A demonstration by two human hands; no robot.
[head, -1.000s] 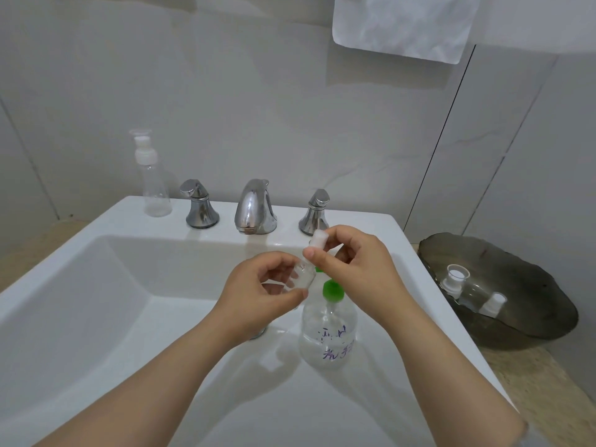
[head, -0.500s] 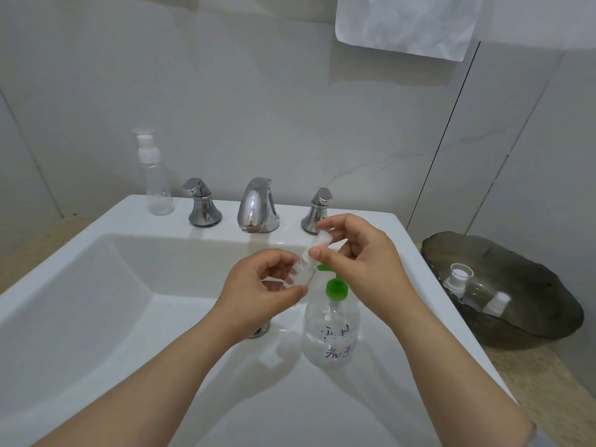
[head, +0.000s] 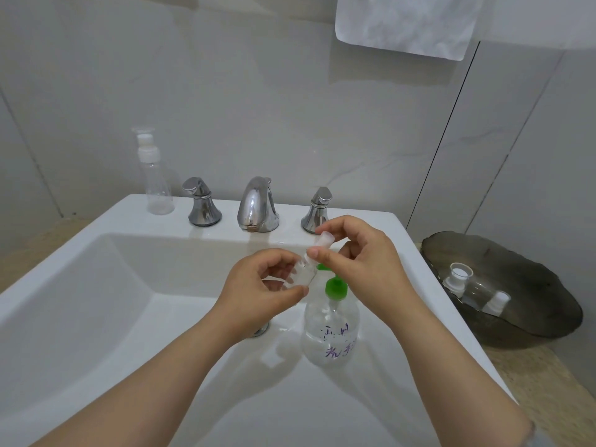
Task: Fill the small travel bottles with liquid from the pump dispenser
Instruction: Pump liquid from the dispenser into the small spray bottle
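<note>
A clear pump dispenser point(head: 332, 330) with a green pump head and purple writing stands inside the white sink point(head: 96, 285), right of the drain. Just above and left of its pump, my left hand point(head: 258, 291) holds the body of a small clear travel bottle point(head: 304, 274), tilted. My right hand point(head: 358, 259) pinches that bottle's white cap point(head: 324, 238) between thumb and fingers. Whether the cap is still joined to the bottle is hidden by my fingers.
A tall empty spray bottle point(head: 154, 175) stands on the sink's back left corner. A chrome faucet point(head: 256, 204) with two handles sits at the back. A dark bowl point(head: 532, 317) on the right counter holds two more small bottles point(head: 456, 279). A white towel point(head: 403, 24) hangs above.
My hands stay together on the small bottle; the right fingers shifted slightly on the cap. The view has drifted a little.
</note>
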